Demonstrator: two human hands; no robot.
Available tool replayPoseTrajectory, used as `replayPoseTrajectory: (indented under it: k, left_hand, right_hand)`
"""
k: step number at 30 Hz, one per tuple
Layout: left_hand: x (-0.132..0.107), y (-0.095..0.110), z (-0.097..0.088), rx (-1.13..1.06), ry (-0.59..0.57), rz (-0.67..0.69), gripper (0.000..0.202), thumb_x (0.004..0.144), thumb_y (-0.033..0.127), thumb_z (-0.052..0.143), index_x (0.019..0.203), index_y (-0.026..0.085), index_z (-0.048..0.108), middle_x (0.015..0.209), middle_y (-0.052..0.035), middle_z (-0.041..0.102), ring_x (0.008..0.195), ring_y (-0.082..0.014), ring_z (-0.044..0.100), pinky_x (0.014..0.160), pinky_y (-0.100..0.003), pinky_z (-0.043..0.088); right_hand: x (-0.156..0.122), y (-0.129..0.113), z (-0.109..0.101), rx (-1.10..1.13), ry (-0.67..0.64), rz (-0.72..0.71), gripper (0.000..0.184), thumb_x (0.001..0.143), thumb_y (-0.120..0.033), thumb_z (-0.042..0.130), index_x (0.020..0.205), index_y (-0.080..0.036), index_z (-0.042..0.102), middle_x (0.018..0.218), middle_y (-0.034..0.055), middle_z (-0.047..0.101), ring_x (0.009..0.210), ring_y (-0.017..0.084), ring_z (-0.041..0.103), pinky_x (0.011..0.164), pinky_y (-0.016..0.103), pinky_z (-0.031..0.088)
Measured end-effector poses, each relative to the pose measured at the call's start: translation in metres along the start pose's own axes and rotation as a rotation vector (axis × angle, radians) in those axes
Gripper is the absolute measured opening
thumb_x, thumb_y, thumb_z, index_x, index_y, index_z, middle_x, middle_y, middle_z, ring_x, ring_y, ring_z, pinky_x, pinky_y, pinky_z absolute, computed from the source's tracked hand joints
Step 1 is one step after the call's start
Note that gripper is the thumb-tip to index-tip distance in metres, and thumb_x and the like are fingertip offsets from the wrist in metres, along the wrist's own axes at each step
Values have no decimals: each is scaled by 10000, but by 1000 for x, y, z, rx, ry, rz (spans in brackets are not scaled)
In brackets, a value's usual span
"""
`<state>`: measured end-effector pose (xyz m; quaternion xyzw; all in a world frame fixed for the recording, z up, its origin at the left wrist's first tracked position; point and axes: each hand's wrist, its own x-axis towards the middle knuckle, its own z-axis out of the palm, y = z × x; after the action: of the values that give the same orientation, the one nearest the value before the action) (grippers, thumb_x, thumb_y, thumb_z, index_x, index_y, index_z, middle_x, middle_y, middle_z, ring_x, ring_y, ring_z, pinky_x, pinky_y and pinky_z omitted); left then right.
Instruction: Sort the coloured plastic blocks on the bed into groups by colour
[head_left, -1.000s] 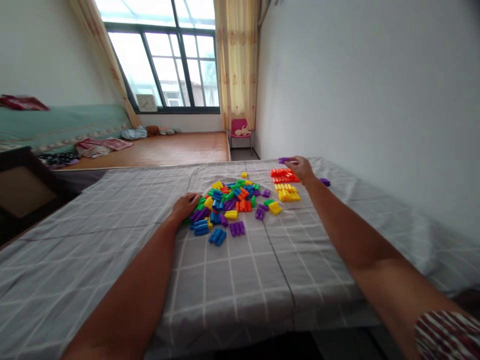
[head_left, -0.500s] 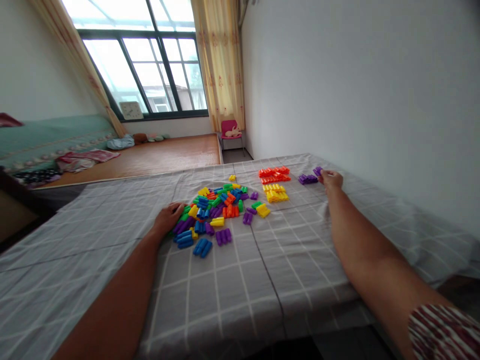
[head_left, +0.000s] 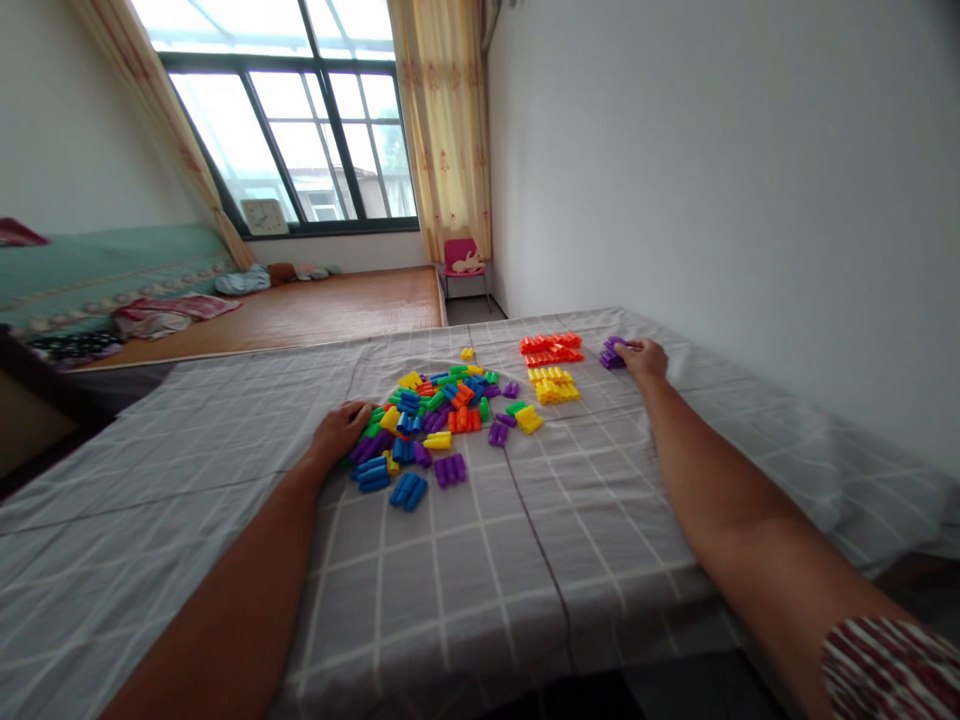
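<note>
Purple blocks (head_left: 610, 353) lie stacked at the right hand (head_left: 646, 360), its grip clamped on one. Left hand (head_left: 343, 432) touches the mixed pile (head_left: 436, 414); I cannot tell its grip.

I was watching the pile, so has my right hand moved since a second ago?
Yes: rightward. Against the orange blocks, the right hand has gone from close beside them to the purple blocks.

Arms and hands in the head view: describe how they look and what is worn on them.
The left hand and right hand are ungloved, and neither wrist shows a watch or bracelet. A sleeve with dark red and white stripes shows on the right arm; the left arm shows none. Rings are too small to tell.
</note>
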<state>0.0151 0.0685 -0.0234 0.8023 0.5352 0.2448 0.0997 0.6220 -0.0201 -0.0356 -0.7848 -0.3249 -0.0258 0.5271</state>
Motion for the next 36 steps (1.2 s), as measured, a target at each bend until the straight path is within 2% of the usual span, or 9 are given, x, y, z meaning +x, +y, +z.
replayPoseTrajectory:
  k: [3, 7, 14, 19, 23, 27, 30, 34, 36]
  left_hand:
    - [-1, 2, -2, 4, -11, 0, 543, 849, 521, 334, 1042, 197, 724, 1157, -88, 710, 1066, -239, 629, 948, -308, 459]
    - [-1, 2, -2, -3, -16, 1, 536, 848, 524, 343, 1035, 204, 730, 1145, -81, 715, 1053, -242, 630, 949, -315, 460]
    - [0, 1, 1, -12, 5, 14, 528, 846, 521, 349, 997, 198, 738, 1109, -84, 724, 1021, -242, 641, 923, -309, 471]
    - [0, 1, 2, 10, -3, 18, 548, 856, 512, 322, 1019, 188, 733, 1104, -94, 722, 1019, -243, 645, 923, -315, 471]
    - [-1, 3, 0, 3, -6, 12, 522, 854, 498, 339, 1010, 197, 736, 1115, -85, 723, 1038, -242, 638, 937, -314, 467]
    - [-3, 6, -2, -6, -7, 17, 487, 863, 470, 348, 997, 211, 738, 1112, -75, 724, 1054, -233, 628, 953, -306, 459]
    - [-4, 8, -2, -4, -10, 13, 481, 871, 451, 344, 991, 204, 739, 1105, -78, 722, 1040, -229, 632, 944, -302, 461]
    - [-5, 8, 1, 2, -6, 9, 472, 884, 434, 341, 1004, 208, 738, 1103, -73, 720, 1037, -218, 631, 931, -290, 461]
    - [-5, 8, 2, -7, -1, 15, 469, 893, 426, 335, 992, 209, 739, 1085, -74, 724, 1036, -215, 628, 922, -289, 459]
  right_hand:
    - [0, 5, 1, -197, 13, 16, 383, 680, -444, 757, 906, -138, 711, 874, 129, 734, 894, 285, 689, 846, 419, 533]
    - [-2, 3, -2, -288, -25, 41, 441, 681, -526, 739, 913, -151, 735, 906, 154, 732, 922, 309, 680, 831, 426, 525]
    - [-7, 0, -6, -320, -52, 33, 458, 692, -570, 719, 883, -155, 736, 846, 150, 724, 853, 296, 679, 757, 407, 526]
    - [-10, -4, -8, -310, -21, 7, 488, 701, -571, 701, 919, -137, 738, 911, 176, 727, 901, 307, 670, 799, 401, 508]
    - [-16, -15, -12, -271, 42, -20, 420, 787, -510, 643, 976, -142, 717, 932, 157, 729, 919, 294, 666, 840, 397, 494]
    - [-22, -29, -10, -213, 108, -138, 335, 860, -415, 564, 1019, -149, 690, 910, 133, 728, 886, 270, 664, 842, 372, 482]
    - [-29, -44, -5, -171, 93, -283, 316, 878, -399, 535, 1029, -161, 678, 871, 107, 722, 801, 231, 656, 789, 325, 475]
    - [-54, -79, 7, -80, -31, -486, 335, 901, -429, 501, 1031, -174, 674, 793, 69, 706, 702, 188, 632, 708, 281, 459]
    - [-77, -102, 17, -39, -161, -593, 325, 901, -431, 509, 1012, -179, 681, 778, 56, 702, 684, 176, 624, 675, 270, 451]
